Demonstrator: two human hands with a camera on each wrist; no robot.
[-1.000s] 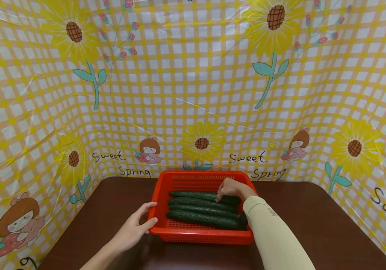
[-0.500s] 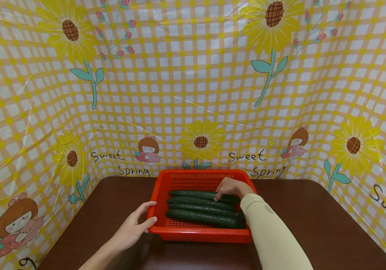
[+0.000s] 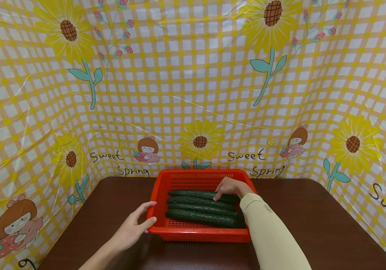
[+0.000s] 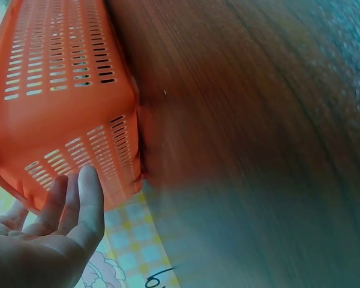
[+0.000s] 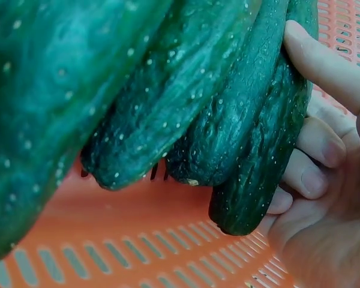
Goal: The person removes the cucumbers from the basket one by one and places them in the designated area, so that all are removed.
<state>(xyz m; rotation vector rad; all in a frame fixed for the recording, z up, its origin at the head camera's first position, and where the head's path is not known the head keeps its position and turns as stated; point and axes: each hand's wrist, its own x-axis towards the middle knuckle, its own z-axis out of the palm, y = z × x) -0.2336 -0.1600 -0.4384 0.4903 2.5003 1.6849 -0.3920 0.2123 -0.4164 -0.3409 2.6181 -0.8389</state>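
Note:
A red perforated plastic basket (image 3: 201, 231) holds several dark green cucumbers lying side by side, roughly left to right. My left hand (image 3: 130, 230) grips the basket's left rim in the head view. In the left wrist view, fingers (image 4: 91, 189) rest against the slotted outer wall; the thumb is hidden there. My right hand (image 3: 230, 186) reaches in from the right and holds the farthest cucumber (image 3: 189, 193) near its right end. The right wrist view has the thumb (image 5: 324, 63) on one side of that cucumber (image 5: 258, 168), with curled fingers on the other. The nearest cucumber (image 3: 199, 217) lies along the front.
The basket stands on a dark brown wooden table (image 3: 297, 213), close to its back edge. Behind and to both sides hangs a yellow checked plastic sheet (image 3: 193, 93) printed with sunflowers and cartoon figures. Brown tabletop extends left, right and in front of the basket.
The head view has shifted slightly. Both hands keep their holds, and the cucumbers and basket show no clear movement.

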